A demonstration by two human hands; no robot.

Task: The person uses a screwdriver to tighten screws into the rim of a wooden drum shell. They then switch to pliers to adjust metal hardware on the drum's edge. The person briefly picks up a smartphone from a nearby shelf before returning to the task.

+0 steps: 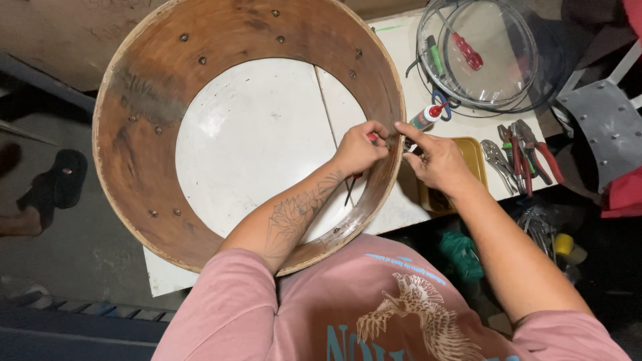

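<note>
Hoop (144,134) of brown wood, wide and round, is lying flat on the white table (254,140) in front of me, studded with small bolts along its inner wall. I am reaching my left hand (359,148) inside the ring, against the wall on the side toward my right, and its grip is clenching around a red-handled screwdriver (358,175) whose dark shaft is sticking out below my fist, pointing down toward the table. My right hand (438,160) is working outside the hoop, straight across the wall from the left one; its forefinger is stretching out and touching the rim, while the other fingers are curling loosely, and I cannot tell whether they are pinching anything small against the wood. Just under that hand a yellow tray (473,155) is sitting at the table edge, and near it several pliers (518,154) with red grips are lying side by side. A little glue bottle (426,117) with a red cap is resting beyond my right hand, close to a pair of blue-handled scissors. Farther back a clear round drumhead (476,53) is lying with a second red screwdriver and a green marker on it. My pink shirt is filling the bottom of the view, and a dark sandal is lying on the floor at far left.
</note>
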